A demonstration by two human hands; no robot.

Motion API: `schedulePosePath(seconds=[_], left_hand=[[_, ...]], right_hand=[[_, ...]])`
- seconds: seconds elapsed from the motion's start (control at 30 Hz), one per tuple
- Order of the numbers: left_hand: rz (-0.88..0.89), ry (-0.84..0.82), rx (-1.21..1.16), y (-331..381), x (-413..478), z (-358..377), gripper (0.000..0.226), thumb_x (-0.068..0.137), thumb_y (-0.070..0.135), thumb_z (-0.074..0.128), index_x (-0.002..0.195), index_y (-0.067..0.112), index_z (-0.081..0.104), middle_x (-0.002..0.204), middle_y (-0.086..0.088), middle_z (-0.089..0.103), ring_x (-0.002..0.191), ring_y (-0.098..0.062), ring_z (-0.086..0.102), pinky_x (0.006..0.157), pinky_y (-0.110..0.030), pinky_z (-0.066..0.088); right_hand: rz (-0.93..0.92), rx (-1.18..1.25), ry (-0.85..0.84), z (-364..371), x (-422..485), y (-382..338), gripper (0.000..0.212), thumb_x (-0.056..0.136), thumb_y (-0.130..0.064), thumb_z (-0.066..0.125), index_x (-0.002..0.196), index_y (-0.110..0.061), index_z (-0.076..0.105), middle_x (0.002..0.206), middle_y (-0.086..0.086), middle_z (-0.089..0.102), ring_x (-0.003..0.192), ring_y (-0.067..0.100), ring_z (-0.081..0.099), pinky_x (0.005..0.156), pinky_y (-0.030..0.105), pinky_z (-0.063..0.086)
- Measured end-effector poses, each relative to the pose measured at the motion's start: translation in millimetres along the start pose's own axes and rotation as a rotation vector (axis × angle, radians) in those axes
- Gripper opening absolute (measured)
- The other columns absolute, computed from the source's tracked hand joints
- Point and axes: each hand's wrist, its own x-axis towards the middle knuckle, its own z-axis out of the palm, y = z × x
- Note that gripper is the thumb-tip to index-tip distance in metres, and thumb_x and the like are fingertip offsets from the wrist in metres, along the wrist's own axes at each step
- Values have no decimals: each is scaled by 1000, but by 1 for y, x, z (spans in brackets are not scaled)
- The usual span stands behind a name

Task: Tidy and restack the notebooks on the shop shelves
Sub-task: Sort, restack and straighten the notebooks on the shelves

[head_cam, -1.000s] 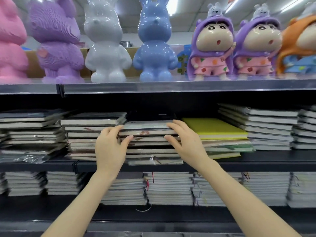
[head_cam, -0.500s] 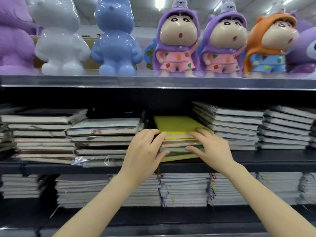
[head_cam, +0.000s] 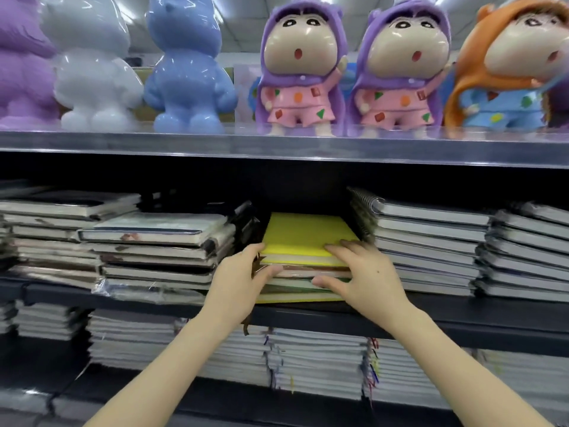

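The yellow notebook [head_cam: 295, 235] lies flat on top of a short stack [head_cam: 303, 286] in the middle of the middle shelf [head_cam: 462, 318]. Its cover is plain bright yellow and its page edges are pale. Below it are a notebook with a pinkish-brown edge, greenish ones, and another yellow cover at the bottom. The stack is lower than its neighbours and uneven along the front.

The left hand [head_cam: 237, 288] wraps the stack's left front corner, with the fingers curled round the side and the thumb across the front edges. The right hand [head_cam: 366, 278] holds the right front corner. Its fingers lie over the yellow cover and its thumb presses the front edges lower down, pinching the upper notebooks.

Just left on the same shelf is a taller pile [head_cam: 154, 251] of dark-covered notebooks, skewed, some in torn plastic wrap. Another pile [head_cam: 61, 229] sits beyond it. Just right are spiral notebooks [head_cam: 425, 241] with their wire coils at the left end, then one more pile [head_cam: 529, 251].

The lower shelf [head_cam: 215, 405] holds rows of white-edged notebooks [head_cam: 314, 362] with coloured markers sticking out. The top shelf [head_cam: 184, 146] carries glossy figures: a white one [head_cam: 92, 72], a blue one [head_cam: 187, 66], two purple-hooded dolls [head_cam: 301, 66] and an orange-hooded doll [head_cam: 508, 63].
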Motion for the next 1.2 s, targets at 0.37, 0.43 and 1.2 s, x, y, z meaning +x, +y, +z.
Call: schedulePosePath(seconds=[0.37,0.43,1.2], left_hand=[[33,160,109,11,-7,3,34,84,37,67,102,9,58,90,3,53,81,-11,49,63,-17,30],[-26,125,54,13,-7,3,43,87,45,59,113,12,54,100,1,55,89,-11,51,69,-17,32],[-175,1,-79,-4,-1,18,86,69,42,79,139,26,31,128,0,51,110,-14,50,81,-23,42]], right_hand=[[-87,285,37,-7,-6,11,48,80,-53,61,112,-17,70,117,-2,67,114,14,59,95,29,47],[-31,402,1,-16,-13,23,47,83,-44,69,124,-22,63,128,-16,54,122,-4,44,103,15,37],[154,345,-39,-3,-17,-5,60,85,-33,69,139,-18,46,107,6,65,92,24,59,75,24,35]])
